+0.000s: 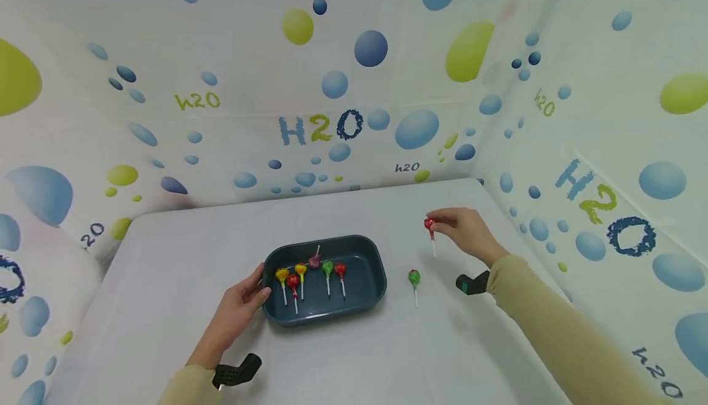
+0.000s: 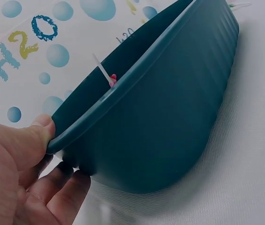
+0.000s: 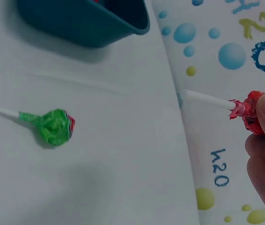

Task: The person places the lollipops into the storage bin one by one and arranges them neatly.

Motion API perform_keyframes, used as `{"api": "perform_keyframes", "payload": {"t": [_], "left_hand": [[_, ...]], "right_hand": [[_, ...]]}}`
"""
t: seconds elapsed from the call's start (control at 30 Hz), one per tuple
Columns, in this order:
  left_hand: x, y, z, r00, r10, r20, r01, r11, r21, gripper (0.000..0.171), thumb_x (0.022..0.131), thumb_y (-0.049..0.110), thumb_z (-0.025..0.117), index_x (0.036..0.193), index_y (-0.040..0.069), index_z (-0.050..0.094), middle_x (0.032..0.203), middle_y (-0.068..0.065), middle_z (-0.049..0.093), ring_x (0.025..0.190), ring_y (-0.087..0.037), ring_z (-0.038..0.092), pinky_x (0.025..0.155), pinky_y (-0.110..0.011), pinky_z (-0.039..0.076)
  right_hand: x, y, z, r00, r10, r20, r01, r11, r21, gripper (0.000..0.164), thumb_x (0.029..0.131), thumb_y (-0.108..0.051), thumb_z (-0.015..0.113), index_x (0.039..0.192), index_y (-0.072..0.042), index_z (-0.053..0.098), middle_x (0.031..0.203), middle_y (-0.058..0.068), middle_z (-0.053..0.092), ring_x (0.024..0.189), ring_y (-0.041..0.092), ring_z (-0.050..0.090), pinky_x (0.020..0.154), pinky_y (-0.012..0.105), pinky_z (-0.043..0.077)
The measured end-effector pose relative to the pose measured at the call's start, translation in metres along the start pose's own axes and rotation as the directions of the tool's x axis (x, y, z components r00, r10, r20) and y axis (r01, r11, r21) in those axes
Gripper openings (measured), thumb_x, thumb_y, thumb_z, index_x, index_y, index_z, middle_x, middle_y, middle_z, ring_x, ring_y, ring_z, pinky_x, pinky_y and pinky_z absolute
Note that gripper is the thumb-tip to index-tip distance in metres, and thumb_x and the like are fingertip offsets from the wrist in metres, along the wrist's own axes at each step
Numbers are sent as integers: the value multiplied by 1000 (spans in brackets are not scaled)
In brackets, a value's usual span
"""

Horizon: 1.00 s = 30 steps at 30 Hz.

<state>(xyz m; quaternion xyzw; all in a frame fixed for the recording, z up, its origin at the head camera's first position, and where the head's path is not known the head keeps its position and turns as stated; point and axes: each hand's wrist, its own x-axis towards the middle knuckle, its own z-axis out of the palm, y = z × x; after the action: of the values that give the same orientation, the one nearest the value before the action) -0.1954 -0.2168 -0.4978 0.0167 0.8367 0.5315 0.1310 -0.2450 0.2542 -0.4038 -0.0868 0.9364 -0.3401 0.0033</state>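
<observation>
A dark teal tray (image 1: pixel 354 314) stands mid-table, holding several wrapped lollipops: yellow (image 1: pixel 282 275), red (image 1: pixel 340 268), green (image 1: pixel 328 268) and a dark pink one (image 1: pixel 314 262) with its stick pointing up. My left hand (image 1: pixel 239 306) grips the tray's left end, thumb on the rim (image 2: pixel 59 146) and fingers against the outer wall. To the right of the tray, my right hand (image 1: pixel 464 231) pinches a red lollipop (image 3: pixel 252 115) by its wrapped head, the white stick hanging down. Below that hand, a green lollipop (image 1: pixel 414 278) lies on the table, apart from the tray.
A white cloth covers the table (image 1: pixel 210 239). Walls of printed sheeting (image 1: pixel 249 73) with blue and green bubbles rise behind and at the right. Each wrist wears a black camera mount, such as the right one (image 1: pixel 471 284).
</observation>
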Motion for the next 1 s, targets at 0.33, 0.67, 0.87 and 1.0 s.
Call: {"api": "perform_keyframes", "payload": {"t": [0.33,0.67,0.87,1.0], "left_hand": [[2,-6,1,1000,-3,-11,2,1000,-15,66,105,11,57,162,8,24,167,-18,27,150,-37,38,110,-40,43],[4,-5,3,1000,-2,-1,2,1000,-10,66,106,12,56,162,7,23,168,-17,24,151,-36,37,111,-40,42],[3,-2,0,1000,-5,-8,5,1000,-7,66,105,11,56,162,6,24,168,-17,25,150,-36,37,110,-39,42],[2,-1,-2,1000,-6,-12,6,1000,-6,66,105,10,57,162,5,24,168,-17,25,150,-36,37,110,-39,42]], "right_hand": [[30,-57,80,981,-67,183,65,998,15,32,96,-16,72,126,-8,73,119,7,76,111,23,73,101,41,59],[47,-102,134,930,-104,352,170,972,-164,23,96,-15,72,117,-6,76,113,7,77,108,22,69,101,40,58],[50,-105,142,906,-24,423,161,943,-291,15,92,-14,77,104,-6,77,100,7,75,88,18,68,85,35,61],[51,-105,145,891,8,455,170,921,-350,12,90,-16,80,98,-7,76,95,5,74,82,15,65,80,32,61]]}}
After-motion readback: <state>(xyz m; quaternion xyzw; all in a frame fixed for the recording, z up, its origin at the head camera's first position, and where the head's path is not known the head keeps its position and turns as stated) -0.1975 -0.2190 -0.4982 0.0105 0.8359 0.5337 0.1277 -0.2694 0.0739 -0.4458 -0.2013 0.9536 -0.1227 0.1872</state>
